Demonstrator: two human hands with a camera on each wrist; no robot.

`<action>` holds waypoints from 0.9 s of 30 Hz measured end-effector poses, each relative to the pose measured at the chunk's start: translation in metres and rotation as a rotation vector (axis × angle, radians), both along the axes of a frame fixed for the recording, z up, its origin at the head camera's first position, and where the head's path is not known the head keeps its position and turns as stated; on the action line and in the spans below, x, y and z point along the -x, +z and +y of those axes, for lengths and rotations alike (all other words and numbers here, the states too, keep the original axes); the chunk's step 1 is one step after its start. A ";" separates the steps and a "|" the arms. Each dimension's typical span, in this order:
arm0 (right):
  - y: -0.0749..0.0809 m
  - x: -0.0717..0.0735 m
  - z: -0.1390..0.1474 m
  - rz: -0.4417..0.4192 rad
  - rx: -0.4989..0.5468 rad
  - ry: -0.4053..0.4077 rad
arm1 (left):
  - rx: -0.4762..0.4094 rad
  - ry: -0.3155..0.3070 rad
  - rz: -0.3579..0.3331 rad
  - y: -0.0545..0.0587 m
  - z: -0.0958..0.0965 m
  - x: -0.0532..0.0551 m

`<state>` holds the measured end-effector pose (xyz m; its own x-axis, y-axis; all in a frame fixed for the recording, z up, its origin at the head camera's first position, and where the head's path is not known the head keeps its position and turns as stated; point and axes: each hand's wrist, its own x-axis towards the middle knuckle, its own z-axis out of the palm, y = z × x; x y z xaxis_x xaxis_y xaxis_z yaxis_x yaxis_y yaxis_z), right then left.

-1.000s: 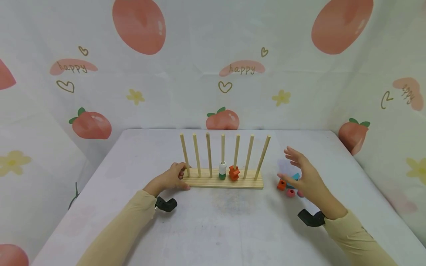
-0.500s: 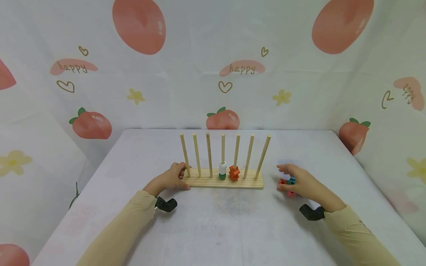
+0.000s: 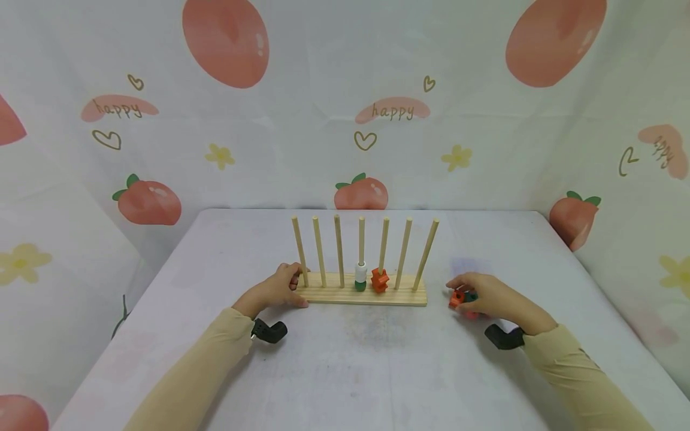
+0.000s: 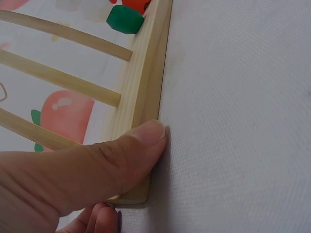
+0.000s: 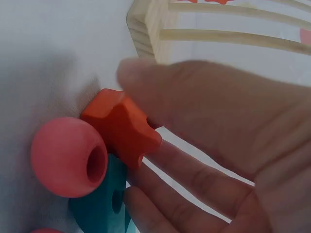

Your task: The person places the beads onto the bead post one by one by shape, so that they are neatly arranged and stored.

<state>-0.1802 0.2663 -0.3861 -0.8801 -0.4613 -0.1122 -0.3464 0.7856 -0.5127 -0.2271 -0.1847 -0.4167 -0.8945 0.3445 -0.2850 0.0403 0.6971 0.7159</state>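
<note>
My left hand [image 3: 277,286] grips the left end of a wooden peg stand [image 3: 334,296], a flat base with several upright dowels. In the left wrist view the thumb [image 4: 141,138] lies along the base's front edge. A white bead [image 3: 360,273] over a green bead [image 3: 359,286] sits on the middle dowel. On the dowel to their right is an orange star-shaped bead stack [image 3: 380,281]. My right hand [image 3: 498,299] reaches around a loose orange star-shaped bead [image 5: 116,119], thumb over one side and fingers beside the other.
Beside the loose orange bead lie a pink round bead [image 5: 68,155] and a teal bead with a hole [image 5: 99,204]. Part of another pink bead [image 5: 46,231] shows at the frame's bottom. All are on the white tabletop [image 3: 345,371], to the right of the stand.
My right hand has come down onto the loose beads, its spread thumb and fingers drawing closer together around the orange one. The left hand and the stand have stayed put.
</note>
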 end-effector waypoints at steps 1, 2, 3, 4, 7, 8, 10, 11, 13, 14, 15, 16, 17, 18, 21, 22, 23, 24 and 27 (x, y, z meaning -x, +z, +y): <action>0.000 0.001 0.000 -0.001 -0.009 0.002 | -0.002 0.000 -0.001 0.000 0.000 0.000; 0.000 0.001 -0.001 -0.001 -0.016 0.004 | -0.004 0.001 -0.001 0.000 0.000 0.000; 0.001 0.002 -0.001 -0.003 -0.023 0.006 | -0.007 0.001 -0.003 0.000 0.000 0.000; 0.001 0.002 -0.001 -0.005 -0.029 0.006 | -0.009 0.001 -0.002 0.000 0.000 0.000; 0.001 0.003 -0.002 -0.007 -0.043 0.004 | -0.013 -0.002 -0.001 -0.001 -0.001 0.000; 0.002 0.003 -0.001 -0.006 -0.048 0.005 | -0.014 -0.002 0.000 -0.001 -0.001 0.000; 0.002 0.004 -0.001 -0.006 -0.049 0.005 | -0.014 -0.003 0.000 -0.001 -0.001 0.000; 0.001 0.004 -0.002 -0.007 -0.047 0.002 | -0.014 -0.003 0.000 -0.002 -0.001 0.000; 0.001 0.004 -0.002 -0.006 -0.040 0.003 | -0.014 -0.003 0.001 -0.002 -0.001 0.000; 0.000 0.004 -0.002 -0.007 -0.036 0.003 | -0.013 -0.005 0.000 -0.002 -0.001 0.000; 0.000 0.004 -0.002 -0.006 -0.031 0.002 | -0.012 -0.005 0.000 -0.002 -0.001 0.001; -0.001 0.005 -0.002 -0.004 -0.026 0.002 | -0.011 -0.005 0.000 -0.002 -0.001 0.001; -0.002 0.005 -0.003 0.002 -0.024 0.003 | -0.010 -0.005 -0.001 -0.002 -0.001 0.001; -0.002 0.005 -0.003 0.007 -0.021 0.005 | -0.008 -0.005 -0.001 -0.003 0.000 0.001; -0.003 0.007 -0.004 0.015 -0.013 0.006 | -0.004 -0.002 -0.003 -0.003 0.000 0.002; -0.003 0.007 -0.004 0.007 -0.007 0.004 | -0.003 -0.001 -0.003 -0.003 0.000 0.002; -0.003 0.008 -0.004 -0.003 0.000 0.003 | -0.002 0.001 -0.002 -0.003 0.000 0.002; -0.004 0.008 -0.004 -0.016 0.007 -0.001 | -0.002 0.002 -0.003 -0.003 0.000 0.001; -0.005 0.009 -0.005 -0.046 0.022 -0.014 | -0.004 0.005 -0.003 -0.002 0.000 0.001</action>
<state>-0.1888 0.2614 -0.3914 -0.8806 -0.4518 -0.1429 -0.3109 0.7785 -0.5452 -0.2284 -0.1843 -0.4191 -0.8954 0.3412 -0.2861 0.0350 0.6945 0.7186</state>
